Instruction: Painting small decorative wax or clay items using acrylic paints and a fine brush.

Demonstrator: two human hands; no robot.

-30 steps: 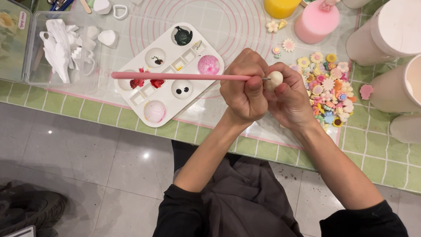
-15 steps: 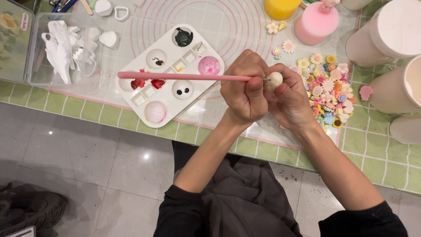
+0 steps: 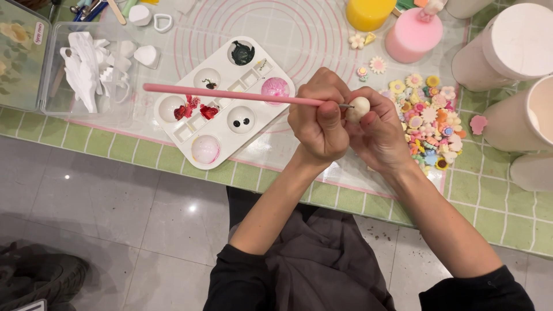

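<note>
1. At the upper left of the frame a clear plastic box (image 3: pixel 86 69) sits on the counter (image 3: pixel 489 213) and holds white moulded shapes; two small white cutters lie just beyond it.
2. Right of the box lies a white paint tray (image 3: pixel 190 147) with round wells: dark green at the top, pink at the right, red blobs at the left, two black dots in a lower well.
3. A long pink brush (image 3: pixel 230 95) reaches across above the tray, its handle pointing left and its thin tip ending at a small cream ball (image 3: pixel 361 107).
4. The left hand (image 3: pixel 319 124), at the centre of the frame, is clenched around the brush near its tip, thumb on top.
5. The right hand (image 3: pixel 383 135), touching the left, grasps the ball between thumb and fingertips, raised over the edge of the mat.
6. I judge the step in hand to be fine painting on the ball. The next stroke calls for a light, steady tip and a still ball, perhaps turned slightly to bring up a bare patch.
7. Right of the hands lies a heap of small coloured flowers (image 3: pixel 429 124); pale round tubs (image 3: pixel 518 46) stand at the right edge.
</note>
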